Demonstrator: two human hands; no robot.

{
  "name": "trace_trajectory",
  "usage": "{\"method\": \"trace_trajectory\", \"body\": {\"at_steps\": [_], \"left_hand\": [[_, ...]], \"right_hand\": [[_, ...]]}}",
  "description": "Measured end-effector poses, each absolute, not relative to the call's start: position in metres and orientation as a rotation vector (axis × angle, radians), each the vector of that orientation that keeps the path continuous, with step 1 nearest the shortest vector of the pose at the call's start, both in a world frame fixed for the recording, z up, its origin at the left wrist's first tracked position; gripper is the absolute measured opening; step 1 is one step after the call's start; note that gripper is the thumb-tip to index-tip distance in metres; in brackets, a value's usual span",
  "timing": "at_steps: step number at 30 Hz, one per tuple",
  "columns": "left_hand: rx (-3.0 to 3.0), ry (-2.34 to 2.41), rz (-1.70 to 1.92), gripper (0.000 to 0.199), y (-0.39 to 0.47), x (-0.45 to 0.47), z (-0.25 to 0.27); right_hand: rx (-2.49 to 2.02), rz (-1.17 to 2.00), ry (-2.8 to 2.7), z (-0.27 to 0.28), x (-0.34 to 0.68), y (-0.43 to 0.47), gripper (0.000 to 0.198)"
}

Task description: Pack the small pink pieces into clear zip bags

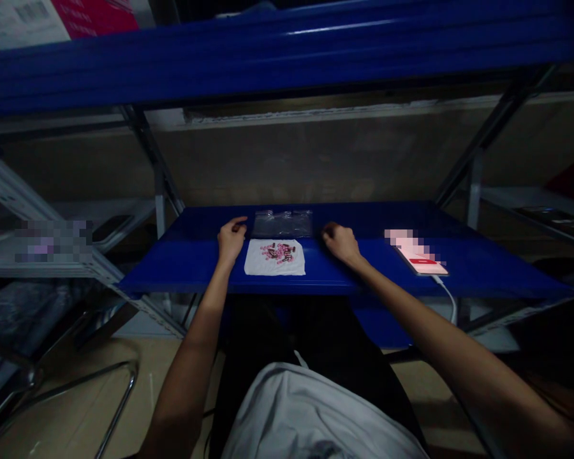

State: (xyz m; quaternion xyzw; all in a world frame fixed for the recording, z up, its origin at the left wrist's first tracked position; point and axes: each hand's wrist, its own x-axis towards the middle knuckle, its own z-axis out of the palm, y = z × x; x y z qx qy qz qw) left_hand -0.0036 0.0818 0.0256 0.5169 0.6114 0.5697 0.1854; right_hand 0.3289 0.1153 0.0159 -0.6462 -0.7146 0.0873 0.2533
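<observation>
Beads [287, 253], folks, pink ones and dark ones, and that's where our eyes go first! We'd love to call a number, but they're too small and too tightly bunched to count; one loose cluster is what we can give you. Under them we have one white cloth [252, 265], roughly square and spread flat. One clear bag [282, 224] lies just beyond it, at twelve o'clock from the cloth. One phone [423, 258] sits well over at three o'clock, with one white cable [452, 299] running out of its near end. All of it is on one blue shelf [196, 255].

Now to our two hands! Our left hand [232, 242] is half open, index finger pointing in towards the bag, the other fingers loosely curled, and we see nothing held in it. Our right hand [342, 242] is curled more tightly, its fingertips dark and blurred, so we can't tell whether it has hold of anything.

And the positions: the beads lie between our hands, a touch nearer to us. From the beads, our left hand is at ten o'clock, just beside the cloth; our right hand is towards three o'clock, a wider gap away. Both hands are apart from the beads.
</observation>
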Motion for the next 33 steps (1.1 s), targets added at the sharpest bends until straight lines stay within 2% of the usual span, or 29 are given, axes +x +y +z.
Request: {"method": "trace_trajectory", "body": {"at_steps": [5,13,23,28,33], "left_hand": [[1.57,2.004,1.435,0.031,0.042,-0.036,0.002],[1.719,1.966,1.369,0.027,0.03,-0.03,-0.004],[1.708,1.981,1.37,0.026,0.032,-0.032,-0.008],[1.743,1.966,1.357,0.026,0.028,-0.03,-0.006],[1.741,1.971,1.352,0.025,0.028,-0.029,-0.005]], "right_hand": [[-1.497,0.153,-1.95,-0.011,0.364,0.083,0.024],[-1.413,0.131,-1.97,-0.017,0.365,0.07,0.019],[-1.433,0.102,-1.978,-0.016,0.367,0.067,0.019],[-1.65,-0.133,-2.035,-0.009,0.356,0.056,0.036],[-1.721,-0.13,-2.12,-0.006,0.352,0.057,0.035]]}}
